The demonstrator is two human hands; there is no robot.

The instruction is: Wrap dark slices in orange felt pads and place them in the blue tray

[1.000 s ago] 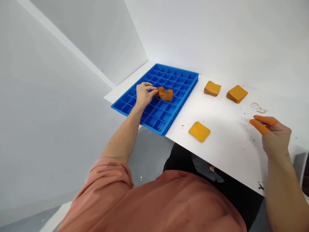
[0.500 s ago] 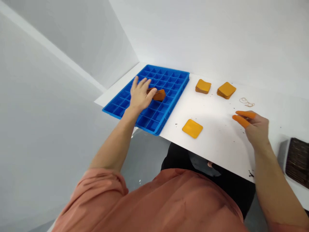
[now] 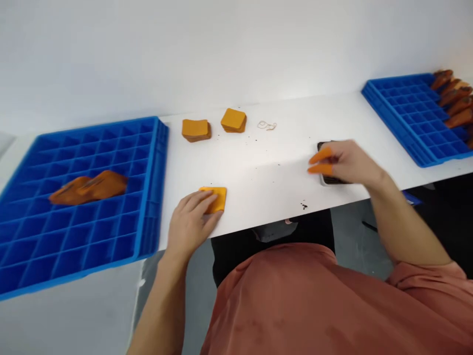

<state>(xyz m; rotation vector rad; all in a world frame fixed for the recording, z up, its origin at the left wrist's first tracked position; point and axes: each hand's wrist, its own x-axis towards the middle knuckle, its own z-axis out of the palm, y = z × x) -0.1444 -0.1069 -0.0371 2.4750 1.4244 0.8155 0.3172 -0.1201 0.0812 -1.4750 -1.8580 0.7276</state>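
Observation:
My left hand (image 3: pixel 190 219) is on a yellow-orange square sheet (image 3: pixel 220 198) lying near the table's front edge. Its fingers curl over the sheet's left side and the thumb is at the near edge. Orange covers sit on the thumb and forefinger of my right hand (image 3: pixel 342 160), which is above a small pale-rimmed container (image 3: pixel 325 181) of dark brown strips. Those two fingertips are apart with nothing visible between them; the other fingers are folded. The hand hides most of the container.
At left, orange-brown folded bundles (image 3: pixel 92 188) lie on a blue compartment tray (image 3: pixel 151 172). Two stacks of orange squares (image 3: pixel 195 128) (image 3: pixel 234 120) and loose rubber bands (image 3: pixel 266 125) are at the back. Another blue tray (image 3: pixel 393 123) at right holds several brown bundles (image 3: pixel 460 103). Dark crumbs (image 3: pixel 303 205) dot the table.
The view has swung right. My left hand has left the bundles in the blue tray and come to the single square. My right hand has moved right, over the dark strips.

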